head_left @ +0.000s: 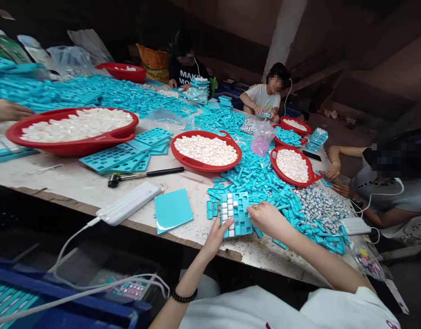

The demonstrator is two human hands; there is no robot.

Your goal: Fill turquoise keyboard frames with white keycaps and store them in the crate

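My left hand [217, 234] holds the lower left side of a blue gridded tray [244, 214], its thumb on top near white pieces. White square pieces [228, 208] fill the tray's left columns; the sockets at the right look unfilled. My right hand [265, 217] is at the tray's right edge with its fingers pinched together; what they hold, if anything, is too small to tell. Beside the tray's left edge lie two small blue pieces [212, 209]. A flat blue plate [173, 210] rests to the left. Loose blue pieces [265, 180] are heaped just behind the tray.
Red basins of white pieces [206, 167] [72, 148] [292, 183] stand across the table. A hammer [145, 174] and a white power bank [128, 203] with a cable lie left. Small bead-like parts [320, 203] are piled right. Several people sit around the table.
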